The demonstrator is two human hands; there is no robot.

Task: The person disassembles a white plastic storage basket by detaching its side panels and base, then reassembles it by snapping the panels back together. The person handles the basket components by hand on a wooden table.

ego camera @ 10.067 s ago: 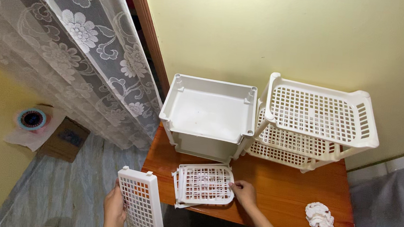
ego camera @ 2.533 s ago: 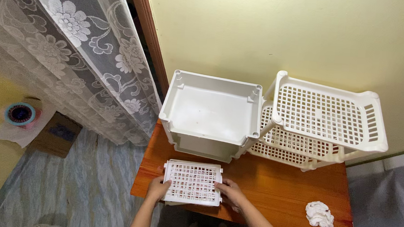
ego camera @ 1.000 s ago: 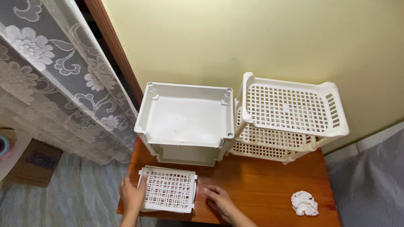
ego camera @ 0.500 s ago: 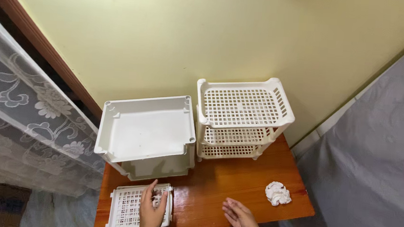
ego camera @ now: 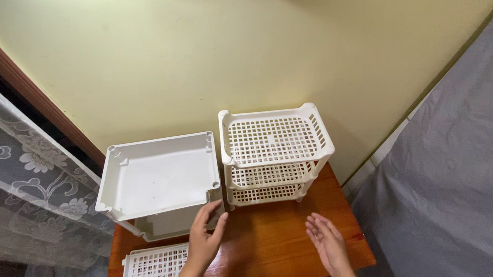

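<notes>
Bare wooden tabletop [ego camera: 273,256] between both open, empty hands. Left hand [ego camera: 204,240] reaches the solid white plastic tray rack's [ego camera: 160,176] corner; right hand [ego camera: 327,242] hovers near the table's edge, holding nothing.

The person's 2 forearms are bare; the left hand [ego camera: 204,242] and right hand [ego camera: 327,243] wear no gloves or rings.
</notes>
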